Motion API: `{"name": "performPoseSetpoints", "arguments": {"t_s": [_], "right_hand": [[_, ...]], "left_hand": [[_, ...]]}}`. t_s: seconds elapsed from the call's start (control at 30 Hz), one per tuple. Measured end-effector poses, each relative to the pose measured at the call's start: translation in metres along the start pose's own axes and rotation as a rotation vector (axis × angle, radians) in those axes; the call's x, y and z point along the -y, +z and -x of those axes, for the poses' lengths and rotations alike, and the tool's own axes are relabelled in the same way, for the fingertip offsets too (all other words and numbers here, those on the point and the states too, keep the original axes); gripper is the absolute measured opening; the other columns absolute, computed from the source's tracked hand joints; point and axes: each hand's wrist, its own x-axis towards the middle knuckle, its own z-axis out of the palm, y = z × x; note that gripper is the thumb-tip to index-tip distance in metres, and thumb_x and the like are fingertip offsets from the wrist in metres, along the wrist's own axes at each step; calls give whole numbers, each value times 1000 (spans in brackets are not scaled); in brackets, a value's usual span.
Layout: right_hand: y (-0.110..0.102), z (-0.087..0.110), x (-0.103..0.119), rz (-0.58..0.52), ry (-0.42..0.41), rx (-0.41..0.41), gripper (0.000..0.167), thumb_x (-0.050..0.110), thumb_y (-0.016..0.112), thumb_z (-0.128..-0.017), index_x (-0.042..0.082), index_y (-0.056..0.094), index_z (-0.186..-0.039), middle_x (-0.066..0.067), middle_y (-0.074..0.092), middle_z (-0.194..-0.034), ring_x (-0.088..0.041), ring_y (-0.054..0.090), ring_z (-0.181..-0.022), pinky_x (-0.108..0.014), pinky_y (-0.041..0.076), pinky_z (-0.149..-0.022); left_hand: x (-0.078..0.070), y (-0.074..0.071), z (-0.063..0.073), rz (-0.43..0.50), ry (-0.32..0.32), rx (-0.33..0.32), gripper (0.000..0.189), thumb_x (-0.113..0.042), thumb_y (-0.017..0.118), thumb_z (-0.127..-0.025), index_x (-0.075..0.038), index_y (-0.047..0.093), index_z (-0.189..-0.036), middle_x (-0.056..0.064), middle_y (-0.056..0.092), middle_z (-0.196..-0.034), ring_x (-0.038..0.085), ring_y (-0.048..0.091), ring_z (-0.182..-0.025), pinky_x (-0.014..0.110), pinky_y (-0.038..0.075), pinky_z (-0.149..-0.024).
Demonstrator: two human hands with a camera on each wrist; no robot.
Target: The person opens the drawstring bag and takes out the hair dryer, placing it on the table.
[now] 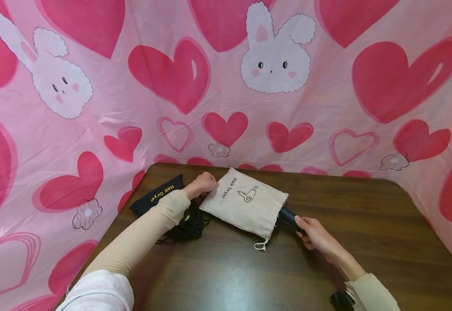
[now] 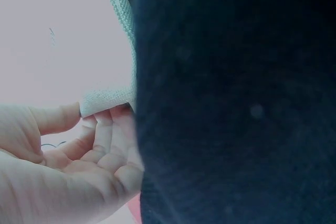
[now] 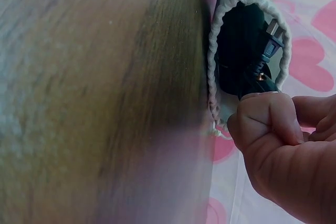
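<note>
In the head view, a cream drawstring bag (image 1: pixel 245 205) printed "Hair Dryer" lies aslant on the wooden table (image 1: pixel 365 224), its mouth toward the right hand (image 1: pixel 317 236). That hand is wrapped round a dark handle (image 1: pixel 289 219), probably a hair dryer's, which is partly inside the mouth. The left hand (image 1: pixel 203 183) is at a corner of the opposite end; holding both ends seems to keep the bag steady and in line with the handle. The white drawstring (image 1: pixel 262 245) hangs loose, leaving the mouth slack. A black pouch (image 1: pixel 159 194), also lettered "Hair Dryer", and a black bundle (image 1: pixel 188 224) lie by the left forearm, apparently aside from the handling.

The left wrist view shows thumb and fingers pinching the bag's corner, likely to anchor the cloth; a blurred dark surface, unidentifiable, fills the right side.

In the right wrist view, the mouth gapes round dark contents, a plug (image 3: pixel 271 43) just inside it. The fingers are curled at the mouth, hiding most of the handle.
</note>
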Motion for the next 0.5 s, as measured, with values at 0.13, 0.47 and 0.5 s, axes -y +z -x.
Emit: {"name": "performPoseSetpoints", "arguments": {"t_s": [0.13, 0.47, 0.5], "right_hand": [[0, 0, -1, 1, -3, 2, 40, 33, 40, -116, -6, 48, -112, -4, 48, -80, -10, 31, -58, -23, 30, -52], [-2, 2, -2, 5, 9, -15, 41, 33, 41, -116, -7, 49, -114, -4, 48, -79, -11, 32, -58, -23, 30, -52], [-2, 3, -2, 6, 10, -14, 41, 33, 41, -116, -7, 49, -114, -4, 48, -79, -11, 32, -58, -23, 30, -52]], "left_hand": [[0, 0, 0, 5, 0, -2, 43, -13, 59, -106, -12, 46, -65, -2, 33, -61, 14, 36, -54, 34, 34, -58], [0, 1, 0, 5, -4, -4, 39, -14, 60, -106, -11, 49, -68, -1, 36, -64, 16, 41, -58, 34, 39, -61], [0, 1, -1, 3, -4, -4, 40, -14, 60, -106, -11, 49, -68, -1, 36, -64, 15, 40, -57, 34, 39, -61]]}}
